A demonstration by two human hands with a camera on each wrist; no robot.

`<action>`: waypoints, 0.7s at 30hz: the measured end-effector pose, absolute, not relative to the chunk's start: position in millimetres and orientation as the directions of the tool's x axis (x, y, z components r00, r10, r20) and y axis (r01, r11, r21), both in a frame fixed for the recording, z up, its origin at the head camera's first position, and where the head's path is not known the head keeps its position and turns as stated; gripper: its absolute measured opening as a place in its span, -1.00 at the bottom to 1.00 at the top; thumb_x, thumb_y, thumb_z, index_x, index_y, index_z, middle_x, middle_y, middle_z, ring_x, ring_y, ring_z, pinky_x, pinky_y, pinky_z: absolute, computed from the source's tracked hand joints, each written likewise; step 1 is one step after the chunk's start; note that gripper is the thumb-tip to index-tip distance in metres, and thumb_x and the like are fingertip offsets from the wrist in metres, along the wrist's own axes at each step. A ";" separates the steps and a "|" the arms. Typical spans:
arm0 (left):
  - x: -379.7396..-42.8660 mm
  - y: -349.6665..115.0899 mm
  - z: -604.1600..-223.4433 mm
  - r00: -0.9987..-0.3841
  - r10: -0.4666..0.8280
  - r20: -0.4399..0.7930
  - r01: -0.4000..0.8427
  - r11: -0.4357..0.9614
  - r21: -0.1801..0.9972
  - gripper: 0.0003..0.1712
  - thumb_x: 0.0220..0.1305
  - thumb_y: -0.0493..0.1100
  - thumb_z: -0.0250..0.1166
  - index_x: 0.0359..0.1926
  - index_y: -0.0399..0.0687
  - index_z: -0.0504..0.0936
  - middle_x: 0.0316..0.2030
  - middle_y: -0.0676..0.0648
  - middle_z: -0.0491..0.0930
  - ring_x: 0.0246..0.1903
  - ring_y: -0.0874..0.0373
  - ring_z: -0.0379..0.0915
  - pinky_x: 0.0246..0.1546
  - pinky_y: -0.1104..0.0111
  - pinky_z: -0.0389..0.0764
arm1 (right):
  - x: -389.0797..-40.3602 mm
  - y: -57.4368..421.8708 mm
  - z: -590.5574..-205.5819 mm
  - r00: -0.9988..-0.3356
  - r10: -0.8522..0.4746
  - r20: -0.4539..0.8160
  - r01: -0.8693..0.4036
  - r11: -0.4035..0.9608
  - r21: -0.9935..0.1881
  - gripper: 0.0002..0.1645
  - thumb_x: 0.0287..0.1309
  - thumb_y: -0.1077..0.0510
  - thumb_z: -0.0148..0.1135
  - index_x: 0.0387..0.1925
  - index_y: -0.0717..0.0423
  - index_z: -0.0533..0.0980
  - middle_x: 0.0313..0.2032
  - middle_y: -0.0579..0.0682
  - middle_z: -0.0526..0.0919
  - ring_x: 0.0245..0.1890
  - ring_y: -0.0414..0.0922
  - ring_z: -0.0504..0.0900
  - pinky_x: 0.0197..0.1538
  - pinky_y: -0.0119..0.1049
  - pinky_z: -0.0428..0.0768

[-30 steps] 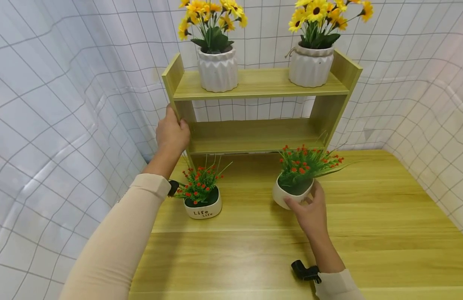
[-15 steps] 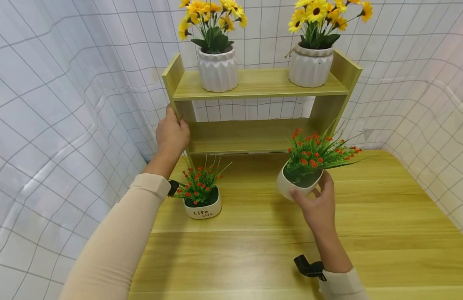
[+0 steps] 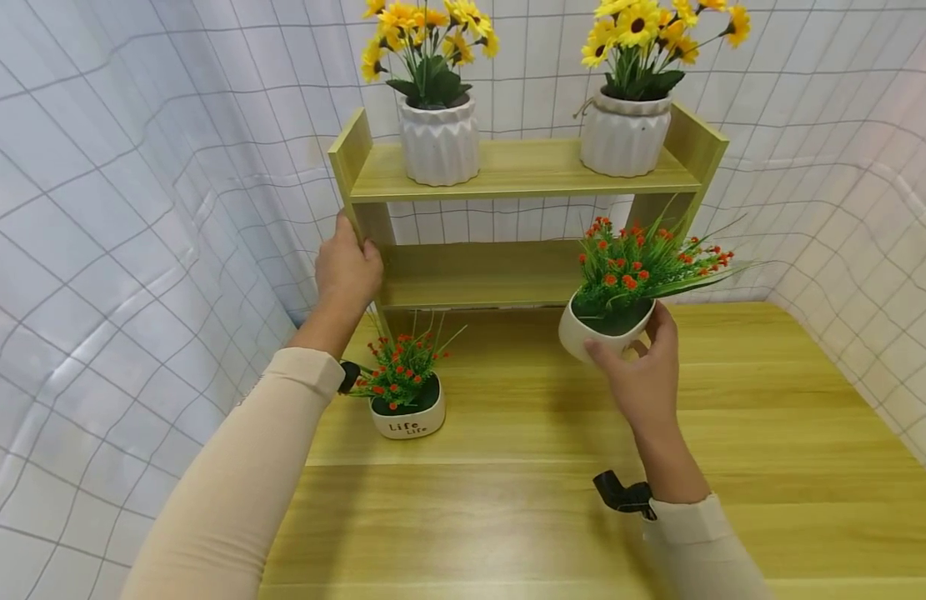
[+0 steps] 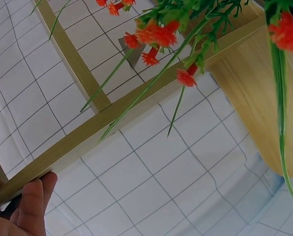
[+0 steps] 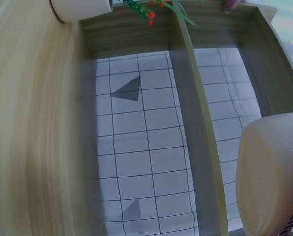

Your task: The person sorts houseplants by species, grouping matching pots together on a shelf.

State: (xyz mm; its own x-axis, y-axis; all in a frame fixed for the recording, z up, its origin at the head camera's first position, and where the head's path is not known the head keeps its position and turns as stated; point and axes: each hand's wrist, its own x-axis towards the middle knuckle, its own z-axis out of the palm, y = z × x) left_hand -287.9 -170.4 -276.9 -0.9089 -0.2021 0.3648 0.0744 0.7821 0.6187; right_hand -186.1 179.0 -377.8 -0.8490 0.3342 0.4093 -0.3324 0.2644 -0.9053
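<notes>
My left hand (image 3: 348,271) grips the left side panel of a wooden two-tier shelf (image 3: 500,285); in the left wrist view its fingers (image 4: 32,204) curl over the panel's edge. My right hand (image 3: 646,375) holds a white pot of red-flowered greenery (image 3: 578,333) by its right side, thumb at the front. This potted plant is raised above the table, tilted, before the shelf's right end. The right wrist view shows the pot's pale underside (image 5: 259,172) near the middle board. A matching potted plant (image 3: 410,423), lettered "Life", stands on the table at the shelf's lower left.
Two white ribbed pots of yellow sunflowers, the left one (image 3: 440,146) and the right one (image 3: 625,137), stand on the top board. The wooden table (image 3: 463,517) extends forward and right. A white gridded curtain (image 3: 95,208) hangs around the sides and back.
My right hand has lifted the red-flowered potted plant up and slightly right, from low over the table to about the middle board's height. My left hand keeps its grip on the shelf.
</notes>
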 end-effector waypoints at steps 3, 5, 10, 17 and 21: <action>-288.5 -170.4 -277.7 -0.908 -0.200 0.368 0.077 0.784 0.616 -0.52 0.47 -0.16 -0.02 0.33 -0.20 0.25 0.03 -0.45 0.56 0.01 -0.39 0.51 -0.03 -0.16 0.49 | -192.6 180.0 -373.6 -0.855 0.337 0.395 -0.320 0.257 -0.912 0.12 -0.06 0.11 0.56 0.47 0.08 0.13 0.32 0.01 0.29 0.30 -0.11 0.29 0.28 -0.02 0.35; -288.6 -170.3 -277.8 -0.908 -0.200 0.369 0.076 0.786 0.613 -0.52 0.47 -0.16 -0.01 0.34 -0.20 0.24 0.03 -0.45 0.56 0.01 -0.39 0.51 -0.04 -0.16 0.50 | -195.9 179.9 -371.2 -0.862 0.336 0.380 -0.307 0.251 -0.918 0.13 -0.05 0.10 0.56 0.48 0.09 0.12 0.32 0.02 0.28 0.30 -0.11 0.29 0.30 -0.03 0.35; -288.6 -170.3 -278.6 -0.908 -0.199 0.368 0.076 0.787 0.612 -0.51 0.47 -0.16 -0.01 0.35 -0.19 0.24 0.03 -0.44 0.56 0.00 -0.39 0.52 -0.04 -0.16 0.50 | -204.3 180.8 -368.2 -0.869 0.343 0.357 -0.291 0.230 -0.929 0.12 -0.05 0.09 0.56 0.47 0.09 0.13 0.30 0.02 0.29 0.26 -0.13 0.30 0.30 -0.08 0.36; -288.9 -170.5 -278.6 -0.907 -0.202 0.370 0.077 0.784 0.616 -0.49 0.47 -0.16 0.00 0.38 -0.16 0.23 0.04 -0.43 0.56 0.00 -0.38 0.51 -0.04 -0.15 0.50 | -216.5 183.7 -365.5 -0.862 0.353 0.363 -0.284 0.256 -0.924 0.14 -0.06 0.01 0.57 0.46 0.09 0.14 0.30 0.00 0.29 0.26 -0.15 0.30 0.29 -0.14 0.37; -288.3 -170.8 -278.3 -0.905 -0.201 0.375 0.082 0.784 0.616 -0.48 0.46 -0.17 -0.01 0.38 -0.15 0.23 0.03 -0.43 0.56 0.00 -0.39 0.51 -0.04 -0.15 0.49 | -223.1 182.6 -365.3 -0.859 0.342 0.382 -0.296 0.279 -0.914 0.14 -0.09 -0.01 0.58 0.45 0.11 0.16 0.29 0.02 0.30 0.24 -0.14 0.31 0.28 -0.15 0.36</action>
State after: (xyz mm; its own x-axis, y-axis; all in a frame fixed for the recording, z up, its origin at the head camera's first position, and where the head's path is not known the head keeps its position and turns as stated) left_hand -288.3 -170.8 -278.3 -0.9048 -0.2008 0.3754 0.0817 0.7836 0.6159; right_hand -223.1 182.6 -365.3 -0.8586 0.3416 0.3822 -0.2956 0.2792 -0.9136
